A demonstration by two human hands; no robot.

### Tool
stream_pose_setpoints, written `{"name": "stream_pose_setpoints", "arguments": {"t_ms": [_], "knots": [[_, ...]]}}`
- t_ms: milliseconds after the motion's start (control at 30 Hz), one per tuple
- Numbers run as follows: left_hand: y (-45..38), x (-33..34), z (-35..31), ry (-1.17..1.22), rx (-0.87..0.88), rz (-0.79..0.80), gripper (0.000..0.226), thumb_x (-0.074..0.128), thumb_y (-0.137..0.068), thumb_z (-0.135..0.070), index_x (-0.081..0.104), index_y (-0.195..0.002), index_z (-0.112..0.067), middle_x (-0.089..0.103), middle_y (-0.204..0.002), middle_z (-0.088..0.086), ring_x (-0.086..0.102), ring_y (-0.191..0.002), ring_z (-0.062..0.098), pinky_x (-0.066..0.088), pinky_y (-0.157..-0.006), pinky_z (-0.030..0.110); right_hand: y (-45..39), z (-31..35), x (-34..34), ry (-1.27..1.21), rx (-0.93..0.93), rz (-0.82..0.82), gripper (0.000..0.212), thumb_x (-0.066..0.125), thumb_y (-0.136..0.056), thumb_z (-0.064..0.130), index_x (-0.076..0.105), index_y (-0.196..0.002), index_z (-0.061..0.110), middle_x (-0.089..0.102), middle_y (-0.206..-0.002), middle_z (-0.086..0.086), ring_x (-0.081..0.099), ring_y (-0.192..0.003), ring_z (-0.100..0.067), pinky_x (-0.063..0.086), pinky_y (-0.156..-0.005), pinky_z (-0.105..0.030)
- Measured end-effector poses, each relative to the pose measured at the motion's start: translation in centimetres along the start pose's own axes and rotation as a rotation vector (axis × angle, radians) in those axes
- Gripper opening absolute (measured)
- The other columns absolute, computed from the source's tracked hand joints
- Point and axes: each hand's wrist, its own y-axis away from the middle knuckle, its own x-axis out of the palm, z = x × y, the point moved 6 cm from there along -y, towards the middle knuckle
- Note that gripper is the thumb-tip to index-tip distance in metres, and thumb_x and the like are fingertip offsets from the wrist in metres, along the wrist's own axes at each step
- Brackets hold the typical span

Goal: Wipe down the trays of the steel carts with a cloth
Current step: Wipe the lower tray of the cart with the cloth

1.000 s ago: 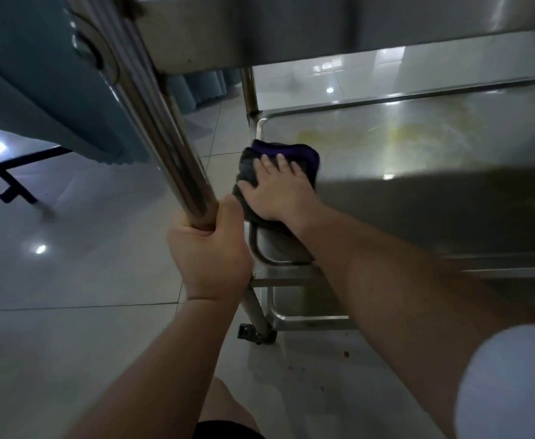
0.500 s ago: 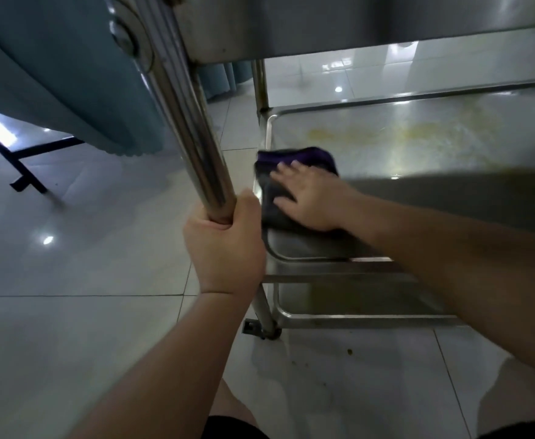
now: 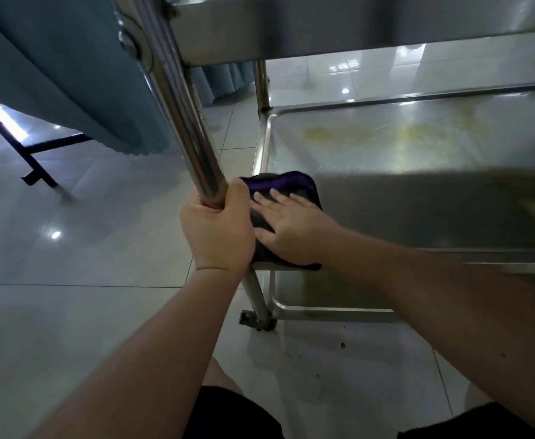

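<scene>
Dim, glary, perhaps slightly blurred.

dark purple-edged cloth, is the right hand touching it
Touching. The head view shows the right hand lying flat with straight fingers on the dark purple-edged cloth, no gap, at the steel tray's near corner.

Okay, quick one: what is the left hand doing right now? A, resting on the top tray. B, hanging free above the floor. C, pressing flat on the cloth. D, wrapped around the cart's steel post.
D: the left hand has its fingers curled round the steel post, while the right hand lies flat on the cloth.
</scene>
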Motion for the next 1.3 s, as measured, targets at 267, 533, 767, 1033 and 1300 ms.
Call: {"name": "stream_pose_setpoints", "arguments": {"t_ms": [267, 533, 767, 1033, 1300], "knots": [[0.3, -0.1, -0.2, -0.044, -0.062, -0.030, 0.029, 0.065, -0.079, -0.039, 0.049, -0.056, -0.031, 0.044, -0.058, 0.006, 0.042, -0.055, 0.025, 0.039, -0.051, 0.038, 6.4, 0.8, -0.5, 0.046, -0.219, 0.052, 0.066, 0.037, -0.105, 0.058, 0.013, -0.164, 0.041, 0.013, -0.172, 0.015, 0.006, -0.159, -0.012, 0.003, -0.127, -0.038], [1.1, -0.8, -0.9, -0.253, -0.035, -0.059, 0.027, 0.058, -0.084, -0.048, 0.057, -0.084, -0.021, 0.069, -0.071, 0.008, 0.068, -0.061, 0.012, 0.054, -0.054, 0.024, 11.9, -3.9, -1.0, 0.112, 0.007, -0.090, 0.076, 0.017, -0.097, 0.071, 0.014, -0.165, 0.036, 0.014, -0.172, 0.017, 0.007, -0.159, -0.008, 0.007, -0.129, -0.038], [7.4, -2.6, 0.0, -0.554, 0.293, -0.158, 0.046, 0.070, -0.090, -0.038, 0.046, -0.126, -0.024, 0.038, -0.119, -0.009, 0.050, -0.102, 0.012, 0.052, -0.089, 0.040, 17.6, -9.9, -2.1, 0.189, 0.119, -0.118, 0.079, 0.007, -0.098, 0.076, 0.013, -0.165, 0.035, 0.012, -0.172, 0.015, 0.006, -0.160, -0.011, 0.012, -0.129, -0.041], [14.6, 7.4, 1.1, -0.667, 0.496, 0.391, 0.052, 0.067, -0.088, -0.017, 0.049, -0.136, -0.014, 0.041, -0.123, -0.010, 0.053, -0.110, 0.020, 0.054, -0.095, 0.051, 24.6, -16.8, -3.5, 0.167, 0.288, -0.173, 0.081, 0.001, -0.097, 0.078, 0.016, -0.165, 0.037, 0.010, -0.172, 0.019, 0.003, -0.159, -0.009, 0.007, -0.128, -0.039], [19.0, 18.1, 0.4, -0.701, 0.516, 0.678, 0.052, 0.065, -0.089, -0.027, 0.046, -0.138, -0.026, 0.039, -0.131, -0.010, 0.044, -0.114, 0.006, 0.049, -0.098, 0.037, 33.2, -25.0, -5.4, 0.217, 0.441, -0.183, 0.079, 0.002, -0.096, 0.077, 0.016, -0.164, 0.039, 0.012, -0.171, 0.020, 0.003, -0.159, -0.007, 0.006, -0.129, -0.039]]}}
